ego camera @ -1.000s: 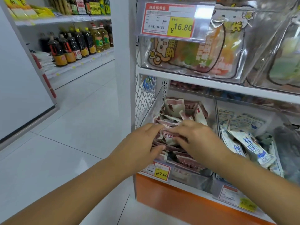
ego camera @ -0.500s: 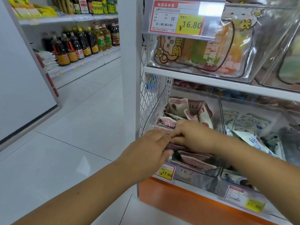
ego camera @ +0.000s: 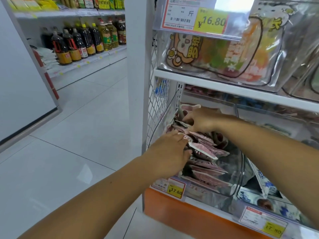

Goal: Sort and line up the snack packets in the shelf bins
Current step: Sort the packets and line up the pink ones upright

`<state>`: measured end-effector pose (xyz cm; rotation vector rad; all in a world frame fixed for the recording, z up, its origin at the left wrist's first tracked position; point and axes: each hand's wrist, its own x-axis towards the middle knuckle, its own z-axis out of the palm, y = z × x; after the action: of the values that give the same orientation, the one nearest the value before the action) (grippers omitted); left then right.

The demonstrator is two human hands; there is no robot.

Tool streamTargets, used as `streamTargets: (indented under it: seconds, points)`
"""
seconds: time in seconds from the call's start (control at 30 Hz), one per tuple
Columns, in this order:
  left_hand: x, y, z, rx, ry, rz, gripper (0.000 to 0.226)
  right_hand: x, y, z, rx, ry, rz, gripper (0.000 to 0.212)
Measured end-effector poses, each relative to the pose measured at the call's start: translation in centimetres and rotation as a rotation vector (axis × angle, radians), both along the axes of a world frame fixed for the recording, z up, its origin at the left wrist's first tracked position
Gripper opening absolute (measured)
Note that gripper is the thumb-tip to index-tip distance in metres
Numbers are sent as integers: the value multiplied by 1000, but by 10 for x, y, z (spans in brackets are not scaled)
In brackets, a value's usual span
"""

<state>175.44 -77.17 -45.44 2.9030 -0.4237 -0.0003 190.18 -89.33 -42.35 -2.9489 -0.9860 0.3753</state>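
While both arms reach into the lower shelf, the head view shows the left hand [ego camera: 170, 152] at the front of a clear bin [ego camera: 241, 171], its fingers bent down over a bunch of pink packets [ego camera: 206, 150] and its thumb tucked against the edge of one of them, so that it grips the front of the row. Further back in the same bin is the right hand [ego camera: 202, 121], with forefinger and thumb spread apart and their tips against the packets at the rear; its other fingers are hidden behind the hand, so I cannot tell whether it has hold of anything. The pink packets fill this bin at the left end of the shelf, just beside a white wire mesh panel [ego camera: 158, 107]. Those between the hands and the front wall lie overlapping and slanted, while the ones at the back stand more upright. A yellow tag marked 17.60 [ego camera: 175, 191] hangs on the shelf edge below the bin, above an orange base [ego camera: 181, 214]. To the right, a neighbouring bin holds white-and-blue packets [ego camera: 264, 180], with another yellow tag [ego camera: 272, 228] under it. On the shelf above sits a clear bin with a cartoon label [ego camera: 215, 54] and a tag marked 16.80 [ego camera: 195, 16]. Across the pale tiled floor [ego camera: 69, 135], dark and yellow bottles [ego camera: 82, 42] stand on a far shelf.
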Motion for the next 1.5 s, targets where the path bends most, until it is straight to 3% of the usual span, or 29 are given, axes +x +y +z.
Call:
streamTargets:
  seconds: [0.1, 0.33, 0.43, 0.5, 0.67, 0.8, 0.93, 1.13, 1.27, 1.33, 1.4, 1.5]
  points:
    - [2, 0, -1, 35, 34, -1, 54, 1, -2, 2, 52, 31, -18, 50]
    - [8, -1, -4, 66, 134, 13, 56, 1, -19, -2, 364, 67, -100, 12]
    - [9, -2, -4, 13, 119, 47, 56, -15, -34, 10, 500, 73, -155, 9]
    - [6, -2, -4, -110, 58, 91, 58, -27, -42, 17, 567, 69, -184, 16]
    - [-2, -3, 1, -630, -153, 196, 73, -60, -57, 31, 750, 67, -210, 14]
    - [-5, -3, 15, -996, -51, 242, 81, -85, -63, 39, 1127, 169, -193, 19]
    - [-14, 3, 29, -1076, 58, 189, 29, -101, -62, 26, 1294, 288, -266, 13]
    - [-29, 3, 38, -1131, 205, 170, 24, -112, -70, 16, 1355, 411, -281, 49]
    - [-35, 6, 35, -1125, 246, 148, 30, -117, -69, 10, 1360, 233, -366, 33]
    - [-37, 11, 33, -1140, 217, 194, 39, -118, -69, 7, 1376, 201, -434, 28]
    - [-39, 17, 35, -1113, 144, 228, 32, -119, -71, 8, 1322, 257, -412, 32]
    - [-42, 24, 43, -972, 32, 151, 22, -125, -74, 18, 1146, 283, -223, 54]
